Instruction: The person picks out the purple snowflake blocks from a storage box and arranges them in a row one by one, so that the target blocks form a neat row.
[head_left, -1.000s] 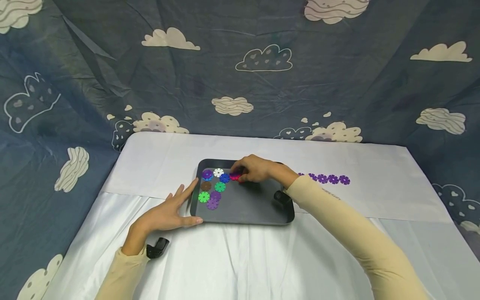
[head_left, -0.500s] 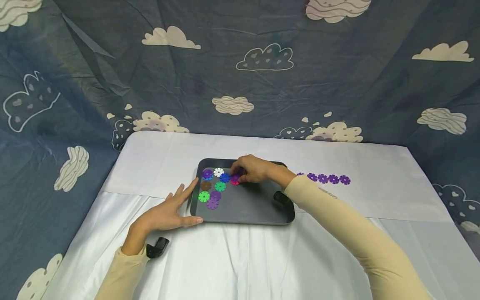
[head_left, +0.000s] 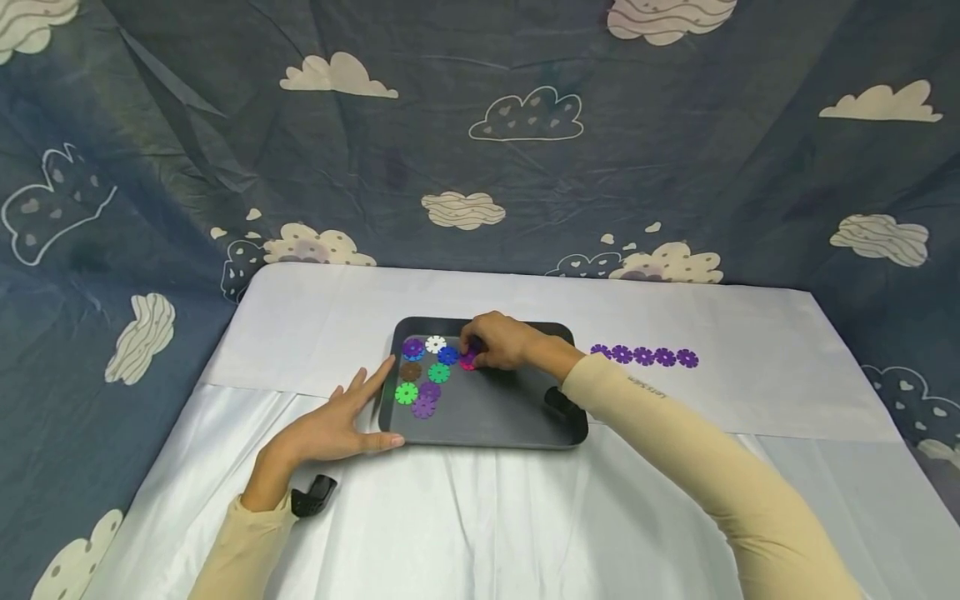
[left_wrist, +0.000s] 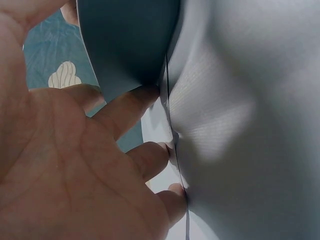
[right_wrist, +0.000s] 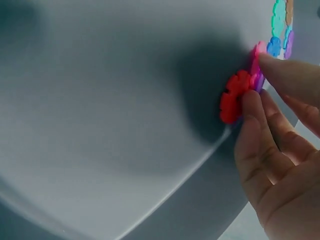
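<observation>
My right hand [head_left: 501,340] reaches into the dark grey tray [head_left: 517,425] from the right. Its thumb and fingertips pinch a purple snowflake disc [right_wrist: 259,82], which overlaps a pink snowflake disc [right_wrist: 258,52]. A red snowflake disc [right_wrist: 234,97] lies right beside the index fingertip in the right wrist view; in the head view the hand covers it. My left hand [head_left: 330,429] lies along the tray's left side, fingers spread, with index finger and thumb at the rim. The left wrist view shows the fingertips at the tray's outer wall. Nothing is in its grasp.
Blue [head_left: 447,356], white [head_left: 436,344], brown [head_left: 410,372], teal [head_left: 438,372], bright green [head_left: 407,393] and lilac [head_left: 423,407] discs lie in the tray's left part. A row of purple discs [head_left: 643,357] lies on the white cloth [head_left: 720,400] right of the tray.
Purple now shows over the pink disc at my right fingertips, where pink alone showed before. The right forearm has shifted slightly left, uncovering more of the purple row. The left hand stays in place.
</observation>
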